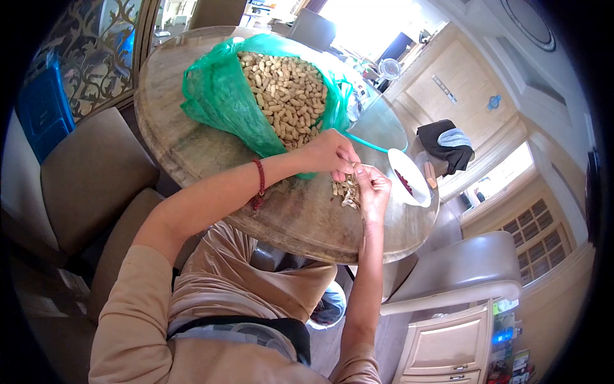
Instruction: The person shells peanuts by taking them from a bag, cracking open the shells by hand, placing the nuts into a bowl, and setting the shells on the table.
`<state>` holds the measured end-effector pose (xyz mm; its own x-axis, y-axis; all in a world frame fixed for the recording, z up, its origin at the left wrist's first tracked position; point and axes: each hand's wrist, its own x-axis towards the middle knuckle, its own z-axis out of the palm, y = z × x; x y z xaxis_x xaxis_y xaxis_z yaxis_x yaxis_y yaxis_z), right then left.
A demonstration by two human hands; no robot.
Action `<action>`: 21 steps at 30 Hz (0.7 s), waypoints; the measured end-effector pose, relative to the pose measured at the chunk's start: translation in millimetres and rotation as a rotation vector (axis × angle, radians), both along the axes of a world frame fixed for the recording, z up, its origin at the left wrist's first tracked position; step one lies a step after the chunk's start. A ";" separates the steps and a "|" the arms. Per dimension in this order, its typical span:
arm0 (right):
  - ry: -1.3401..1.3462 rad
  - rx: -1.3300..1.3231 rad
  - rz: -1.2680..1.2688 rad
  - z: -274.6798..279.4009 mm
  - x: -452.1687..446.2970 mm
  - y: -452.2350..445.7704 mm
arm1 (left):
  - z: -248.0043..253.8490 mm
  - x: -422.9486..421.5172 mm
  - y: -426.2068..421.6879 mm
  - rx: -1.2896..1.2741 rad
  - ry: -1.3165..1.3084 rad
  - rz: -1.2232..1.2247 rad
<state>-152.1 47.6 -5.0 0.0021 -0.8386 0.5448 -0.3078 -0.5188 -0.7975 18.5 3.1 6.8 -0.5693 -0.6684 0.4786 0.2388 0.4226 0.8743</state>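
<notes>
Beige fabric is worn on the sleeves and legs of the seated person [217, 361], a black band being noted at the waist. Beneath the near edge of the table, a pale-rimmed bin [342, 299] with a dark lining is partly seen. To the right, a smooth-backed chair [460, 272] is placed close to the table edge. Over the worn wooden table [307, 224], both forearms are extended, and a red braided bracelet [259, 179] is worn on the left wrist. The right hand [373, 191] and the left hand [327, 153] are brought together at the fingertips, where a small piece [355, 166] is pinched between them; whether it is a whole nut or a fragment cannot be told. Broken shells [347, 194] are heaped on the tabletop just below the fingers. Beside the right hand, a white bowl [420, 182] is tilted in appearance, and dark red pieces [403, 181] are contained in it. Beyond the left forearm, unshelled peanuts [288, 89] are piled in a wide-mouthed green plastic bag [224, 96] rested on the table. Farther off, a black garment [435, 150] is draped at the right, before a pale wooden door [457, 80]. At the back, a bright window [374, 19] is washed out by glare.
</notes>
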 end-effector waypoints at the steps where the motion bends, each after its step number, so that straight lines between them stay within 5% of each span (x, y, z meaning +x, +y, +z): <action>1: -0.020 -0.011 -0.018 -0.2 2.4 -0.1 | -2.1 -1.6 -0.2 0.071 0.046 0.002; 15: -0.131 -0.005 -0.049 -9.4 5.4 -8.8 | -10.1 -10.1 -3.4 0.341 0.217 -0.080; 18: -0.280 0.145 0.083 -8.9 8.7 -6.2 | -12.4 -13.4 -4.8 0.271 0.204 -0.012; 21: -0.434 0.220 0.196 -8.9 11.3 -8.1 | -15.0 -17.1 -6.5 -0.111 0.054 0.227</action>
<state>-140.8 39.6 -13.8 -0.0163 -0.9399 0.3409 0.1614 -0.3390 -0.9268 1.4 -3.4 -8.2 -0.3823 -0.7180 0.5817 0.1716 0.5634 0.8082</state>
